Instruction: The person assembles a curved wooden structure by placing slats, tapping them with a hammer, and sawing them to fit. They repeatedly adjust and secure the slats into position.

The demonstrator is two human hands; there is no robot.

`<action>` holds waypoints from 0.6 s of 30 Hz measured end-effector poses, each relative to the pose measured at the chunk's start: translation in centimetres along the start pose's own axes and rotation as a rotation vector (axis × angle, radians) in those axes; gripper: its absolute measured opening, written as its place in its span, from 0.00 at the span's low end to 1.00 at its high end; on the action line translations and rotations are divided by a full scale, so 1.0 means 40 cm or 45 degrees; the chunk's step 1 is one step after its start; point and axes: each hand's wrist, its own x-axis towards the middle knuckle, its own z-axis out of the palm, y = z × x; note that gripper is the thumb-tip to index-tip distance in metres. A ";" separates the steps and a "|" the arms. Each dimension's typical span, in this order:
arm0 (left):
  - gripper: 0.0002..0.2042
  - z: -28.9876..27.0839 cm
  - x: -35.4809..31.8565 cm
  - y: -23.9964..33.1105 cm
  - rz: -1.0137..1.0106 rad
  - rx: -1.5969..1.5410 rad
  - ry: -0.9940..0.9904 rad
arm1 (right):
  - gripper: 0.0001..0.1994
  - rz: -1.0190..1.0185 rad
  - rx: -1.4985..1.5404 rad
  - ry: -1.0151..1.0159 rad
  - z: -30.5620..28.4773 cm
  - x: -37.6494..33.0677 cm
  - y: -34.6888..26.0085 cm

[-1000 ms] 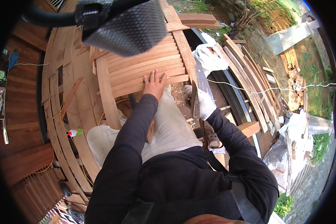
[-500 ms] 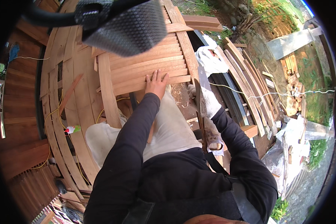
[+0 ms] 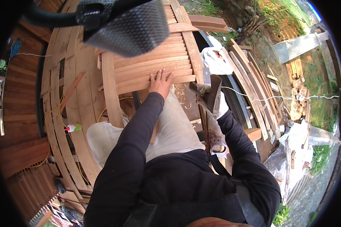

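My left hand (image 3: 161, 84) is bare and lies flat, fingers spread, on the nearest slats of a louvered wooden panel (image 3: 151, 64). Its side rail (image 3: 191, 41) runs along the right. To the right of my knees, my right hand (image 3: 222, 106), in a whitish work glove, is closed around a tool with a dark brown wooden part (image 3: 215, 92) and a flat grey metal end (image 3: 206, 72). The tool's exact kind is unclear, and it partly covers the gloved fingers. A loose wooden strip (image 3: 182, 28) lies across the panel farther up.
Broad planks (image 3: 81, 75) cover the left, with a yellow cord (image 3: 46, 125) and a small red-capped bottle (image 3: 73, 128). On the right lie stacked timber strips (image 3: 250, 83), dark metal bars (image 3: 236, 98), a white bag (image 3: 216, 62) and a white cord (image 3: 272, 99). A dark textured object (image 3: 129, 28) blocks the upper view.
The tool in my right hand has turned, so its brown wooden part now shows and less of the grey metal does. My left hand stays on the same slats.
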 end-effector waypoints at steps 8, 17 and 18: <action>0.27 0.001 -0.004 -0.007 0.004 0.061 0.002 | 0.16 -0.480 -0.434 0.235 0.053 -0.076 -0.082; 0.29 -0.002 0.004 -0.012 0.016 0.076 0.007 | 0.27 -0.248 -0.253 0.225 0.049 -0.013 -0.039; 0.29 0.001 0.001 -0.013 0.016 0.091 0.016 | 0.26 -0.224 -0.127 0.258 0.057 -0.011 -0.054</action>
